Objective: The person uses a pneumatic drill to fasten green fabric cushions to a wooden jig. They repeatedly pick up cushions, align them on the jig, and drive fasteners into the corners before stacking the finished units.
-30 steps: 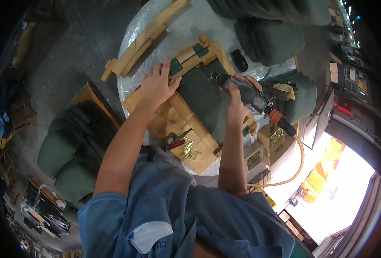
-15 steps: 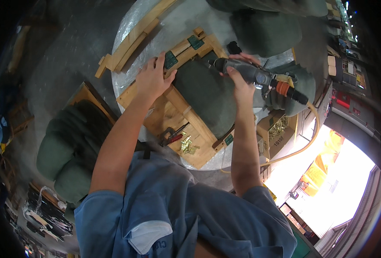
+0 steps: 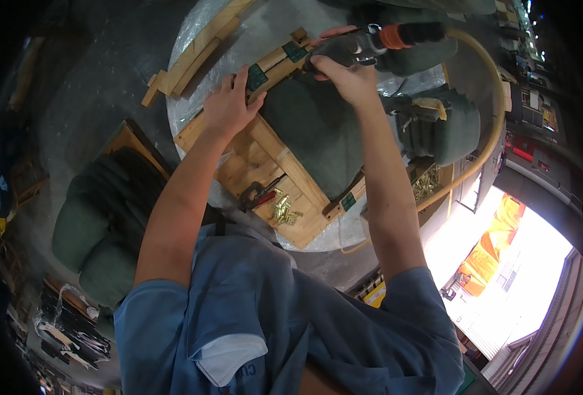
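My right hand [image 3: 352, 80] is wrapped round a dark air screwdriver [image 3: 341, 50] with an orange band and a hose at its back end. The tool's nose is down at the far rail of a wooden frame [image 3: 298, 179], beside a green patch [image 3: 295, 51]; the tip is hidden by my fingers. On the same frame, farther left, my left hand [image 3: 228, 113] lies with spread fingers, close to a second green patch [image 3: 256, 77]. A dark green cushioned piece [image 3: 311, 135] sits within the frame.
Brass-coloured fasteners [image 3: 283, 210] and a red-handled tool [image 3: 262, 199] lie on the frame's near board. Curved wooden parts [image 3: 199, 56] rest on the plastic-wrapped round table [image 3: 189, 49]. A yellow hose [image 3: 500, 112] loops round my right arm. Green cushions [image 3: 117, 217] stand at left.
My right hand has carried the air screwdriver up and left, from above the cushioned piece to the frame's far rail. The hose has swung up with it. My left hand stays almost in place.
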`<state>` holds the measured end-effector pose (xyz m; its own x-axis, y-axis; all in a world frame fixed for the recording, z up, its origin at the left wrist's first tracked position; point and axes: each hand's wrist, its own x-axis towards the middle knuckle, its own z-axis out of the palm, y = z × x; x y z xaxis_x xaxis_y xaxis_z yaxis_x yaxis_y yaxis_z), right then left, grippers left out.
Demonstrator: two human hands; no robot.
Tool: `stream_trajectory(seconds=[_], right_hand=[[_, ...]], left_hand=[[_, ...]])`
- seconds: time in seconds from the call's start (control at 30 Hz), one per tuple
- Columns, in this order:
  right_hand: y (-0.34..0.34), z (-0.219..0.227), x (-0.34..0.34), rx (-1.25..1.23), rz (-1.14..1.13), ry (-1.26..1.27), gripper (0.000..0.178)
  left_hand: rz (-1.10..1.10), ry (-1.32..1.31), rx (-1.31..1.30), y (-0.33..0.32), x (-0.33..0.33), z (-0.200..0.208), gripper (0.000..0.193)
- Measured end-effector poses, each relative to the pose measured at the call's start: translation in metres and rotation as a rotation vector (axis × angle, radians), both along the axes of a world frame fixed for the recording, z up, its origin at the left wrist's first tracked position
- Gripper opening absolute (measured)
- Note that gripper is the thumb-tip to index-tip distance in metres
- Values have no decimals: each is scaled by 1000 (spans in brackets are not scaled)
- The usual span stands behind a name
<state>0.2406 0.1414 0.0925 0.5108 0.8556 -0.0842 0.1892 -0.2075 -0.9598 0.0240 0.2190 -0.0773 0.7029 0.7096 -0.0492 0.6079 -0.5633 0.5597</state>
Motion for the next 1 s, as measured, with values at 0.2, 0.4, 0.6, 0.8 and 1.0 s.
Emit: stream_trajectory(seconds=[0.2,0.4,0.6,0.8,1.0], right_hand=[[3,-7,-7,13,7,9,47],[-19,-2,-18,46,-170,-6,54],[-144,11,-86,199,-623,203,68],[-332,-19,-153,486,-1204,528,48],[-446,-88,-178,1276,-1615,1249,76]], left_hand=[[-16,36,-25,2,0,3,77],[-20,27,-93,3,5,2,77],[20,76,-108,4,3,4,76],[-13,76,-190,4,2,18,86],[-20,95,-229,4,-3,27,87]])
